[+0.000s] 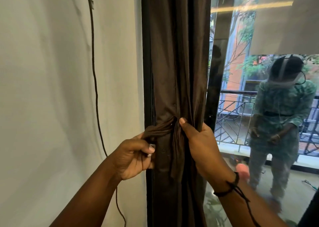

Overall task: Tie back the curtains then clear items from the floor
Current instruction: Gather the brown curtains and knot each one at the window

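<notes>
So the dark brown curtain (176,62) is hanging bunched up in a tight column along the left edge of the glass door (259,106), right next to the white wall (51,88). A strip of the same brown fabric, the tie-back (160,129), is wrapping across the front of the bundle. The left hand (134,156) is closing around the tie's left end, fingers curling tight on it. The right hand (200,140) is gripping the curtain's right side, thumb pressing on the gathered fabric where the tie meets it. A black cable (94,68) is dangling down the wall, well apart from the curtain.
</notes>
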The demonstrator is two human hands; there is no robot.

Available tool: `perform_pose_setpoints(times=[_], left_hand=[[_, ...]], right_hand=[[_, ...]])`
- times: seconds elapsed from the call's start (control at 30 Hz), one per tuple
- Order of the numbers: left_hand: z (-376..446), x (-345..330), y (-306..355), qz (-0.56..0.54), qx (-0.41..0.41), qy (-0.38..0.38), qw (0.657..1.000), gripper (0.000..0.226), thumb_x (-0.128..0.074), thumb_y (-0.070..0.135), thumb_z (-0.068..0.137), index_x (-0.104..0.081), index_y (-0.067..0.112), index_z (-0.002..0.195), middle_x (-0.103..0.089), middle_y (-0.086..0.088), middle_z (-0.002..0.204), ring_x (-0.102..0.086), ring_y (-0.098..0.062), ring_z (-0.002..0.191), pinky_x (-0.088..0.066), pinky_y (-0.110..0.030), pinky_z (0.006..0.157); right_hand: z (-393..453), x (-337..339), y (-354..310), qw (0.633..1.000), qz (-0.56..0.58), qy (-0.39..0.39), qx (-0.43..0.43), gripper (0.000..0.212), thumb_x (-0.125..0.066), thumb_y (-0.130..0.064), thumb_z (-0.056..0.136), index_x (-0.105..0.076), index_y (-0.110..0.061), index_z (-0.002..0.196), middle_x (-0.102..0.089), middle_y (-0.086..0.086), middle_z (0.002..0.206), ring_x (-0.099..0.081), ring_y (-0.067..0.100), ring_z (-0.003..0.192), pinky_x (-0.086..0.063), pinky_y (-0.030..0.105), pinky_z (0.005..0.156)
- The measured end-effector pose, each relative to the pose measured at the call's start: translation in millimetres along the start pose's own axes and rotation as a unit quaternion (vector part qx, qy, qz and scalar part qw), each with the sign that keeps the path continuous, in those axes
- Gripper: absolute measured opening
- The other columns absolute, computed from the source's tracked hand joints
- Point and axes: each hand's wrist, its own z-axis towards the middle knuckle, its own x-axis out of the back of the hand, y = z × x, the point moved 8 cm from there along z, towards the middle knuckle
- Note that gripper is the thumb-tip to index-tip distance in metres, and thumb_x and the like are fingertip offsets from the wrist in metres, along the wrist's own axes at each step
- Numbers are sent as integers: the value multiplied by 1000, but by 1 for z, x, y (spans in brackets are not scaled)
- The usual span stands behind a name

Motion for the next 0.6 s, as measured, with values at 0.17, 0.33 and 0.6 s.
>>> perform_pose_setpoints(times=[0.17, 0.33, 0.6], left_hand=[[3, 10, 13, 79, -21, -2, 997, 68, -92, 37, 49, -60, 9, 103, -66, -8, 86, -65, -18, 69, -50, -45, 78], [19, 47, 33, 54, -75, 84, 992, 20, -64, 33, 72, -56, 16, 78, -67, -4, 76, -62, -16, 60, -56, -34, 58], [60, 93, 36, -58, -47, 71, 995, 43, -54, 30, 90, -54, 3, 124, -64, -19, 117, -62, -36, 109, -54, -45, 91]], right_hand=[[-4, -12, -7, 986, -93, 79, 111, 16, -56, -19, 92, -57, -35, 89, -67, -22, 79, -64, -9, 75, -50, 10, 68], [-31, -36, -20, 907, -155, 160, 356, 58, -55, 3, 89, -32, -33, 127, -54, -39, 114, -56, -13, 104, -43, 5, 85], [-11, -110, 10, 817, -399, 67, 410, 50, -50, 0, 90, -57, -35, 125, -59, 5, 121, -58, 13, 114, -44, 16, 98]])
